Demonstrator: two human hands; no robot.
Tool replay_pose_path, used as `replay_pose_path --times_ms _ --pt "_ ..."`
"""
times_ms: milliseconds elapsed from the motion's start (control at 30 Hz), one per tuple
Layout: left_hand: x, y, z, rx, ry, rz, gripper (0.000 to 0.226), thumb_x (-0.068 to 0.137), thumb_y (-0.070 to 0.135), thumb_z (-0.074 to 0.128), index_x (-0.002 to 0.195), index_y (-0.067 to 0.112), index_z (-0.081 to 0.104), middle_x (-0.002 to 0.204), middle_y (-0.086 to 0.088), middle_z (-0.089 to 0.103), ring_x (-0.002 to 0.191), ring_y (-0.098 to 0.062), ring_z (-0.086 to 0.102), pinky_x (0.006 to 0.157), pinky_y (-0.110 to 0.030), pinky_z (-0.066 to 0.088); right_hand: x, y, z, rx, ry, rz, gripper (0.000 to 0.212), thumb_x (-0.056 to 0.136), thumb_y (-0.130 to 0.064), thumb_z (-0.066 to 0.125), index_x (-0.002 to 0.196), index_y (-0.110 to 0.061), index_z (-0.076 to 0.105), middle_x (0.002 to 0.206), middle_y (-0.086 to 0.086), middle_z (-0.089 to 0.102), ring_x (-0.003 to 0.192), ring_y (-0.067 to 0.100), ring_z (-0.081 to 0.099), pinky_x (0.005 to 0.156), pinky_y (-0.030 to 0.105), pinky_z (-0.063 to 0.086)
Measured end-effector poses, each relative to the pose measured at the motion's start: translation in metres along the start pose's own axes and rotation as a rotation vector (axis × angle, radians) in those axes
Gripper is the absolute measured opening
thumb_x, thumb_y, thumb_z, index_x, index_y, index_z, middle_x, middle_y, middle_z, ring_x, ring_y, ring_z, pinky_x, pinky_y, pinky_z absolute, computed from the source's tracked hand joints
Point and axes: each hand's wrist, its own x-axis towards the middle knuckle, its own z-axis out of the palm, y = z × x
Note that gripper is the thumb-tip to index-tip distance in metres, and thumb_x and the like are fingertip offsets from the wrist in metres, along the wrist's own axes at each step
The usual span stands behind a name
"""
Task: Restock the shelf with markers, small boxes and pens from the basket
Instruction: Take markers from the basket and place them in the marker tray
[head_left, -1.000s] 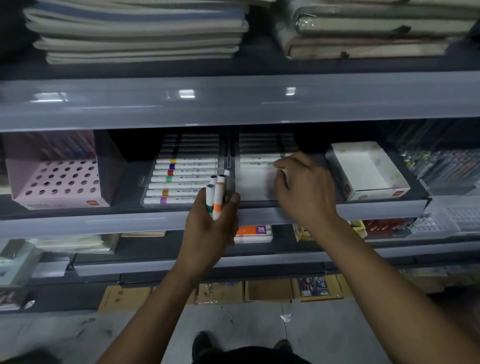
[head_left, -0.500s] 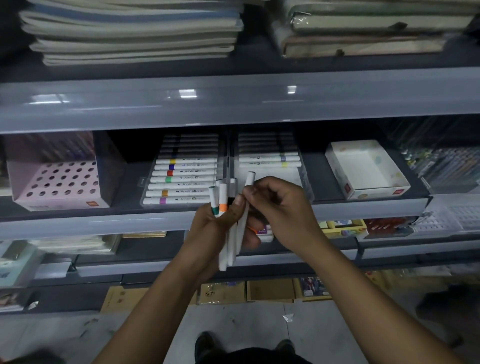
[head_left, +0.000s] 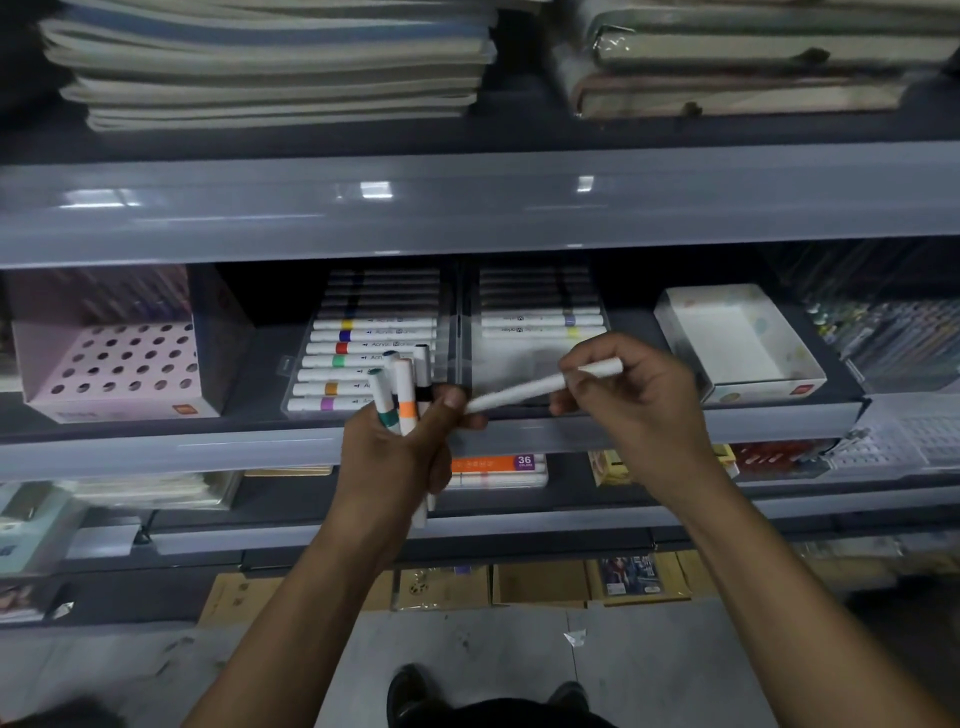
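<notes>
Grey shelving fills the view, its middle shelf (head_left: 156, 452) carrying the marker stock behind a pale front lip that runs the full width. Above it, another shelf edge overhangs, leaving a low, dark opening to reach into. On the middle shelf two clear trays sit side by side, touching. The left tray (head_left: 374, 353) is nearly full of white markers laid crosswise, with colour bands of yellow, blue, red, green, orange and purple showing. The right tray (head_left: 535, 332) holds markers only in its rear part; its front part is bare. Left of the trays stands a pink perforated box (head_left: 114, 364), and to the right, apart from the trays, an open white box (head_left: 737, 343) with nothing visible inside.

In front of the shelf lip, the left hand (head_left: 400, 452) grips a bunch of markers (head_left: 402, 400) upright, caps up, green and orange bands facing the camera. The right hand (head_left: 634, 395) pinches a single white marker (head_left: 540, 387) near one end, holding it almost level, its far end touching the left hand's thumb. That marker hangs just before the bare front of the right tray. Stacked notebooks (head_left: 270, 67) lie on the top shelf; flat cartons (head_left: 540, 582) stand on the floor below.
</notes>
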Motion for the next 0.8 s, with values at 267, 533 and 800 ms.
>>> replay_pose_path --times_ms 267,533,800 --pt "0.005 0.0 0.006 0.246 0.126 0.181 0.016 0.082 0.037 0.075 0.088 0.022 0.071 0.068 0.012 0.07 0.06 -0.003 0.064 0.055 -0.019 0.051 0.009 0.003 -0.006 -0.671 -0.067 -0.329 0.017 0.09 -0.02 0.079 0.107 -0.019 0.079 0.103 -0.01 0.07 0.099 0.009 0.066 0.085 0.03 0.057" --pt "0.011 -0.002 0.014 0.21 0.135 0.194 0.005 0.094 0.021 0.074 0.09 0.018 0.076 0.065 0.013 0.07 0.055 0.0 0.061 0.056 -0.016 0.047 0.023 0.01 0.0 -0.997 -0.166 -0.588 0.014 0.095 -0.021 0.074 0.106 -0.014 0.079 0.101 -0.002 0.066 0.098 0.019 0.057 0.067 0.038 0.053" --pt "0.013 -0.016 0.009 0.408 0.175 0.22 0.035 0.099 0.026 0.069 0.07 0.008 0.059 0.061 -0.009 0.058 0.051 -0.021 0.051 0.048 -0.027 0.039 0.052 0.039 -0.014 -1.041 0.017 -0.485 0.015 0.091 -0.019 0.079 0.104 -0.012 0.081 0.094 0.002 0.068 0.091 0.026 0.059 0.063 0.038 0.056"
